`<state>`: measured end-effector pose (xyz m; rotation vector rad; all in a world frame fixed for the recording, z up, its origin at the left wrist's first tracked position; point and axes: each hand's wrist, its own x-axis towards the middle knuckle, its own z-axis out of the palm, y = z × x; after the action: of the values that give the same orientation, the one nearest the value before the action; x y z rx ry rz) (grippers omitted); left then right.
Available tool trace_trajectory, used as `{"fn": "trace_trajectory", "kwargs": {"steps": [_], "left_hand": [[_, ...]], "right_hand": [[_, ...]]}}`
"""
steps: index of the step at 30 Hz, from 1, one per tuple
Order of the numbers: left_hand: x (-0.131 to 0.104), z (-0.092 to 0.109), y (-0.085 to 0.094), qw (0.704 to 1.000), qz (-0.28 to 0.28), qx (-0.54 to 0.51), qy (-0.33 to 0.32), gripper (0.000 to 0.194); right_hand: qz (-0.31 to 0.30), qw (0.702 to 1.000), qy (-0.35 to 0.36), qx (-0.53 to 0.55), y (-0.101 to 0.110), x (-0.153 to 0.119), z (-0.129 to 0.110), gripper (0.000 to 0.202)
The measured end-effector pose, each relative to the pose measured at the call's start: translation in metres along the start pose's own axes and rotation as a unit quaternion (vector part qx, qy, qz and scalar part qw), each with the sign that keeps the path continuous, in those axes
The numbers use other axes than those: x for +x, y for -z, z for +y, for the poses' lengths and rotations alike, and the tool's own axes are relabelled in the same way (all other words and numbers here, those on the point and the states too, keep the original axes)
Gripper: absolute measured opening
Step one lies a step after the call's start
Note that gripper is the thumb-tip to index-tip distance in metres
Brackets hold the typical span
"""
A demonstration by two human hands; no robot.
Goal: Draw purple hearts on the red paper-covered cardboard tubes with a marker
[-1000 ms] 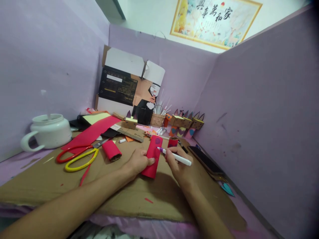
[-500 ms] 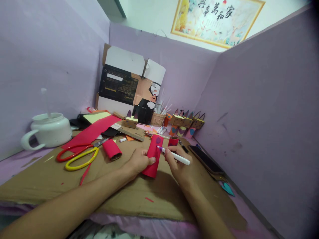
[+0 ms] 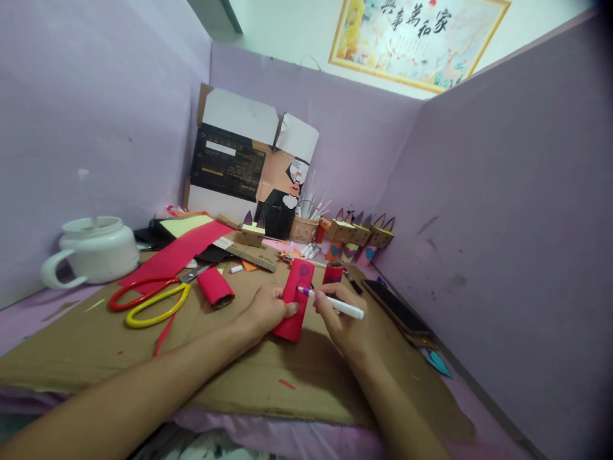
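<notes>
In the head view, my left hand grips the lower left side of a red paper-covered tube, its thumb lying across the front. My right hand is closed round a white marker with a purple tip, which meets the tube's face just above my left thumb. Purple marks show on the upper part of the tube. Behind my right hand stands another red tube, partly hidden. A shorter red tube lies on the cardboard to the left of my left hand.
Scissors with red and yellow handles lie on the cardboard sheet. A white mug stands far left, beside a long red paper strip. A phone lies right. Cardboard animal figures line the back.
The marker tip has moved slightly down and left on the tube, and a new purple outline shows below the upper mark. My left hand and the tube stay in place.
</notes>
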<state>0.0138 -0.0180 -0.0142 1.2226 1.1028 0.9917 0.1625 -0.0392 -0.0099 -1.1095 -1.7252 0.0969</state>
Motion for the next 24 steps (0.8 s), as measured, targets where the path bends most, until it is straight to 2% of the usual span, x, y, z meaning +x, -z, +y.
{"fn": "trace_trajectory", "kwargs": {"steps": [9,13,17,24], "left_hand": [[0.0014,-0.0018,0.0003,0.999,-0.011,-0.028,0.015,0.015],[0.0006,-0.0007,-0.0003,0.999,-0.010,-0.025,0.017,0.012],[-0.0018,0.0023,-0.0016,0.999,-0.004,-0.030,0.027,0.007],[-0.0042,0.0064,-0.0018,1.000,-0.007,-0.019,0.017,0.008]], "right_hand": [[-0.007,1.000,-0.005,0.003,0.0025,-0.0010,0.0007,0.019],[0.025,0.999,-0.030,0.036,0.0008,-0.0017,0.0045,0.021],[0.065,0.997,-0.022,0.047,-0.0015,-0.0003,0.0074,0.021],[0.052,0.998,-0.026,0.026,-0.0023,-0.0001,0.0089,0.020]]}}
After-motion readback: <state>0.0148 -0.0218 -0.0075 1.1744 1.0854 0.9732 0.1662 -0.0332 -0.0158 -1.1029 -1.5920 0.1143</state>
